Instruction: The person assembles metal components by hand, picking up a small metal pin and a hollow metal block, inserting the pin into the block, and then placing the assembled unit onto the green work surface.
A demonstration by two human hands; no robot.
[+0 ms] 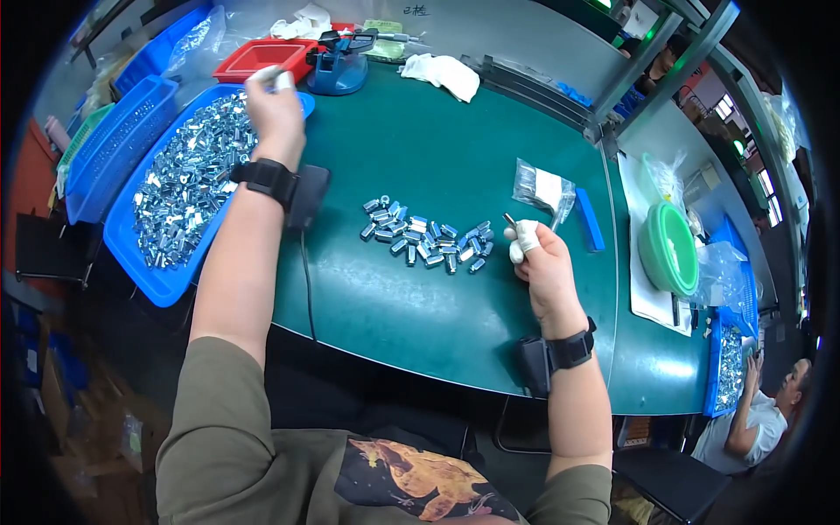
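My left hand is raised over the far right corner of a blue tray, its white-covered fingertips closed together; whatever may be between them is hidden. The tray is heaped with shiny hexagonal metal nuts, long like coupling nuts. Several more such nuts lie loosely grouped on the green table, between my two hands. Just right of that group, my right hand is closed on a slim metal rod, whose dark tip points away to the left. White coverings wrap some of its fingers too.
A clear bag and a blue bar lie beyond my right hand. At the back are a red tray, a blue stand and a white cloth. Green basket and seated co-worker are to the right.
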